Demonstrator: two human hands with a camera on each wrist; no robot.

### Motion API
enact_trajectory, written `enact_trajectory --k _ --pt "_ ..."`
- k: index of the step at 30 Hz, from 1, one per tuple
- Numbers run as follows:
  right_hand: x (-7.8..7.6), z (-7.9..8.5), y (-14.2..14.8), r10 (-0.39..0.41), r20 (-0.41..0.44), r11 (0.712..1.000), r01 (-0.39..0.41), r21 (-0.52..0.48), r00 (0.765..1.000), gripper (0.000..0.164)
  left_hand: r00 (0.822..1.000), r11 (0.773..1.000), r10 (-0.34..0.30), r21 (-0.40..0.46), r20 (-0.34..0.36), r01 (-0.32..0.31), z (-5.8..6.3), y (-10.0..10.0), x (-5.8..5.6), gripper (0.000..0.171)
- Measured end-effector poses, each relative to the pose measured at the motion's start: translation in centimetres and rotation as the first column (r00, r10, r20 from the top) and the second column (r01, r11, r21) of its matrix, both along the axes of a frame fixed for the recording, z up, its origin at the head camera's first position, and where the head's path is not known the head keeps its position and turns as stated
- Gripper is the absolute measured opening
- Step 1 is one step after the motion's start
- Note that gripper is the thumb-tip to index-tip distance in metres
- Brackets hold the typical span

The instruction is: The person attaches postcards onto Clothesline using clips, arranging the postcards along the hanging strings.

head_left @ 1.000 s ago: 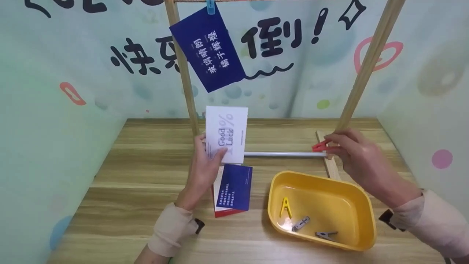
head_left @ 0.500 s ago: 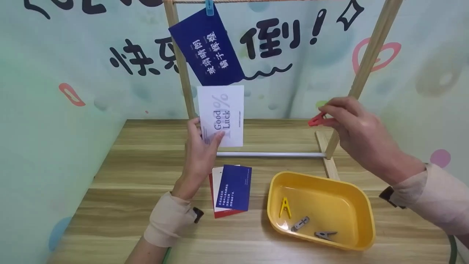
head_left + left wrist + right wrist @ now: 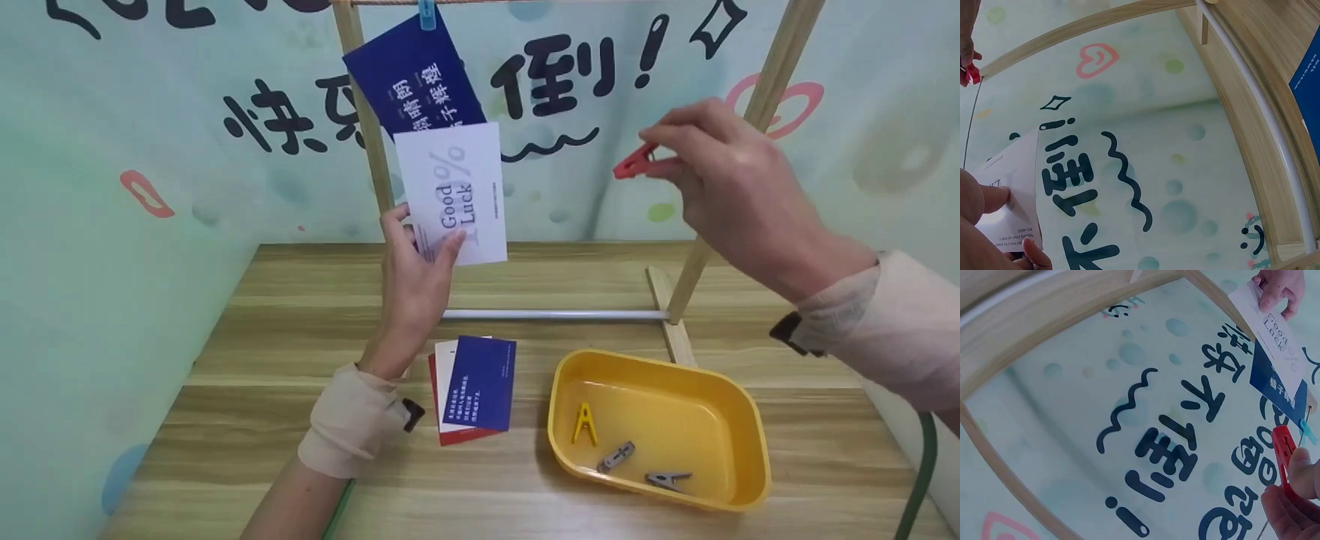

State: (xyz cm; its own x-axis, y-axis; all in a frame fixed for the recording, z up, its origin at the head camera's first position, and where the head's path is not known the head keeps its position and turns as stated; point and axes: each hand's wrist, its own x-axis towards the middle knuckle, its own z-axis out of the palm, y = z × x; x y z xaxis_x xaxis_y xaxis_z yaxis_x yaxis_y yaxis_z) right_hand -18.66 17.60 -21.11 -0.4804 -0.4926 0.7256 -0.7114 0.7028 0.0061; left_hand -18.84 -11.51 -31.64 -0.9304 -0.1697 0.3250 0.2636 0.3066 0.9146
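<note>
Left hand (image 3: 416,289): fingers pinched one white card (image 3: 450,193), long axis near upright, before one blue card (image 3: 409,79). Right hand (image 3: 739,184): fingers pinched one red clip (image 3: 634,161), pointing left. One tray (image 3: 675,424) held three clips (image 3: 616,457).

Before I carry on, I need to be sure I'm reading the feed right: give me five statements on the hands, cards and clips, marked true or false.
1. The left hand holds a white card. True.
2. The right hand holds nothing. False: it pinches a red clip.
3. A light blue clip grips the hanging dark blue card. True.
4. The yellow basin contains only red clips. False: it has one yellow clip and two grey clips.
5. In the head view, the white card hides part of the hanging dark blue card. True.
</note>
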Motion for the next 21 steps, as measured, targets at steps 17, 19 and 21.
enact_trajectory --k 17,19,21 --pt "-3.1 3.2 -0.8 -0.011 -0.041 0.999 0.010 -0.034 0.999 0.029 0.999 1.000 0.008 0.029 -0.050 -0.006 1.2 0.1 -1.2 0.057" --pt "-3.6 3.7 -1.0 -0.005 -0.053 1.000 0.004 -0.019 0.999 0.030 0.998 1.000 0.018 0.016 -0.052 -0.017 1.5 0.1 -1.3 0.056" --pt "-4.1 4.2 -1.1 -0.008 -0.080 1.000 0.009 0.018 0.997 0.032 0.998 1.000 0.018 0.011 -0.060 -0.018 1.8 0.1 -1.5 0.056"
